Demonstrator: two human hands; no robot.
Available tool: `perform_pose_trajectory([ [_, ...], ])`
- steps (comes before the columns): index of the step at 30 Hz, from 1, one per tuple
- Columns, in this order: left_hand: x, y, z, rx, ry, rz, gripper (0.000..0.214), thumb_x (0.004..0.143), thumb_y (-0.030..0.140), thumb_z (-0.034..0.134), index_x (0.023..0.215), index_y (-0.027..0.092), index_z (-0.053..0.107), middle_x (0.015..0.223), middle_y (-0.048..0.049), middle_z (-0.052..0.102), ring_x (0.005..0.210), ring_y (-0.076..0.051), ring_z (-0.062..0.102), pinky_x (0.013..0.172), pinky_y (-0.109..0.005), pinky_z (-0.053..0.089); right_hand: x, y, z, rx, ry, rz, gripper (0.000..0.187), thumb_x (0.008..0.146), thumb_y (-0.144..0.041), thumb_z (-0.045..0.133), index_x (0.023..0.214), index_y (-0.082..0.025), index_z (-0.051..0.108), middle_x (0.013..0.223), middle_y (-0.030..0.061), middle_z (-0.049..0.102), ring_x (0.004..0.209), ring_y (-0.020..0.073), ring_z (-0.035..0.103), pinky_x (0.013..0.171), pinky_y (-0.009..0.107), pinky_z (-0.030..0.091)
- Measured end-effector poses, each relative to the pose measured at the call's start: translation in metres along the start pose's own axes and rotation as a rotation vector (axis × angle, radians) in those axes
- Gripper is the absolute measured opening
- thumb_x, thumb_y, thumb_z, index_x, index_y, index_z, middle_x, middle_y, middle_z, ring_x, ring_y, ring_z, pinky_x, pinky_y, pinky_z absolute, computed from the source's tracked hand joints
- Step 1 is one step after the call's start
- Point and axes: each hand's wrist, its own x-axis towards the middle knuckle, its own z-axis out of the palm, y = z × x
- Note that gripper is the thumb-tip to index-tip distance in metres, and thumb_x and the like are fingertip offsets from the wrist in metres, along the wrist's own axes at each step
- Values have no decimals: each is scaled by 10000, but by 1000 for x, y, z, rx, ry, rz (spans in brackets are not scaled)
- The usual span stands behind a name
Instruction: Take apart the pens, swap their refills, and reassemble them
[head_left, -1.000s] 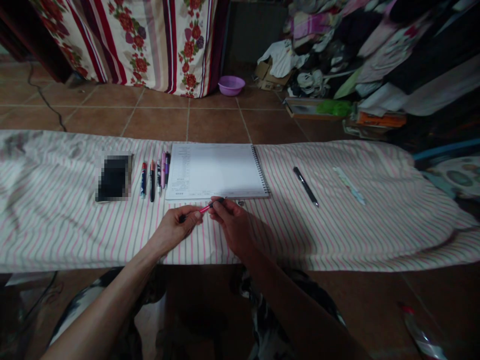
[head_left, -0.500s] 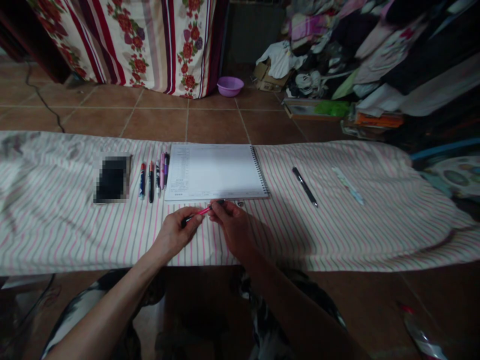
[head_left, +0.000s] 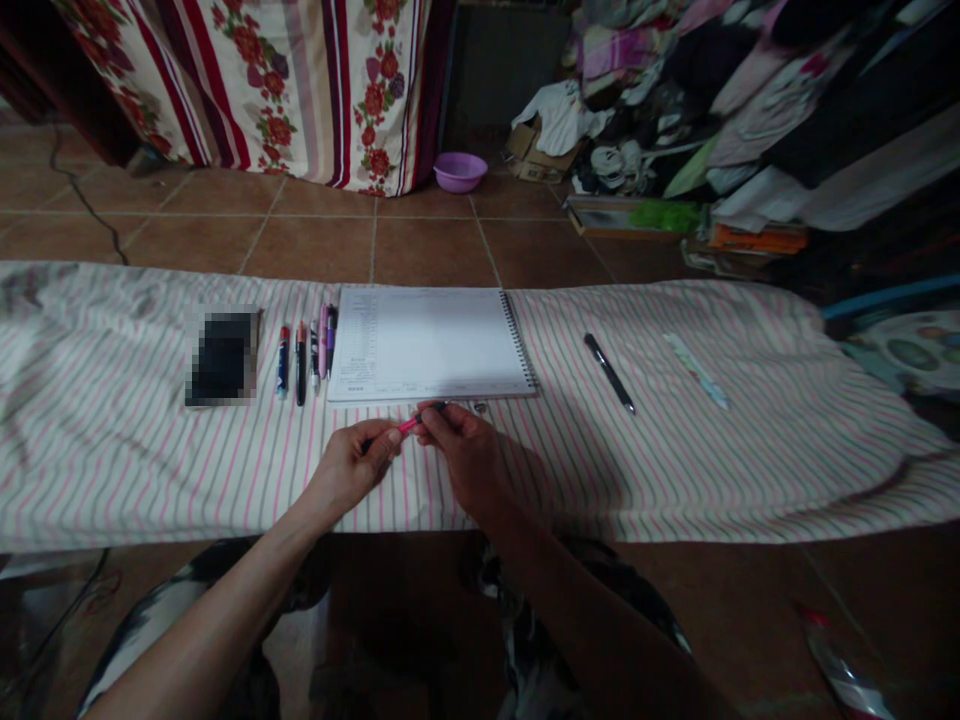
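Observation:
A slim pink and black pen [head_left: 407,425] spans the gap between my two hands, just in front of the notebook. My left hand [head_left: 354,462] pinches its left part, near the dark end. With thumb and fingers closed, my right hand [head_left: 466,445] grips the black right end. The spiral notebook [head_left: 442,345] lies open at a mostly blank page, its coil on the right. Beside my right fingertips rests a small dark metallic piece [head_left: 479,407], too small to name.
Several pens [head_left: 301,362] lie in a row left of the notebook, with a pixelated dark object [head_left: 223,357] beyond them. A black pen [head_left: 609,374] and a pale patterned strip [head_left: 696,370] lie right on the striped cloth [head_left: 525,490]. A purple basin [head_left: 460,173] stands on the floor.
My left fingers have slid slightly along the pen, and less of its dark left end shows. Both hands stay in nearly the same place. The other things have not moved.

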Motion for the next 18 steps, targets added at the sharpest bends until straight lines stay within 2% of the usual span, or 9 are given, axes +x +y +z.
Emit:
perform_pose_trajectory([
  [2, 0, -1, -1, -4, -34, -1, 330, 785, 456, 534, 692, 145, 595, 501, 45, 429, 390, -53, 335, 385, -203, 265, -1, -1, 0, -15, -3, -8, 178, 721, -346, 643, 787, -184, 675, 598, -24, 654, 579, 112, 619, 597, 232, 476],
  [6, 0, -3, -1, 49, 15, 41, 322, 777, 449, 547, 766, 141, 642, 532, 18, 500, 429, -79, 407, 408, -213, 325, -2, -3, 1, -36, 19, 9, 206, 708, -374, 655, 757, -174, 676, 600, -17, 660, 564, 112, 622, 585, 229, 479],
  [10, -1, -2, -3, 184, 59, 156, 295, 792, 407, 545, 887, 164, 684, 712, -43, 647, 635, -151, 574, 581, -265, 448, -2, -3, 3, -20, 37, 32, 238, 698, -401, 667, 713, -164, 660, 605, -5, 671, 542, 110, 623, 576, 230, 491],
  [13, -2, 1, -4, 309, 67, 240, 270, 810, 375, 531, 922, 186, 688, 795, -53, 673, 742, -175, 603, 697, -295, 458, -3, -3, 3, -13, 38, 29, 240, 706, -400, 662, 688, -160, 649, 601, -1, 672, 547, 112, 629, 588, 233, 502],
  [15, -2, 0, -5, 331, 71, 240, 267, 813, 374, 524, 918, 189, 687, 773, -47, 671, 730, -174, 604, 692, -293, 458, -3, -4, 3, -8, 27, 38, 236, 707, -394, 665, 686, -159, 651, 608, 1, 675, 562, 113, 635, 602, 234, 508],
  [18, -2, -3, -4, 272, 74, 168, 290, 811, 398, 519, 906, 172, 673, 676, -31, 643, 613, -149, 570, 590, -267, 445, -3, -3, 4, 45, 2, 52, 224, 699, -385, 676, 739, -164, 669, 643, 1, 685, 600, 114, 647, 634, 238, 519],
])
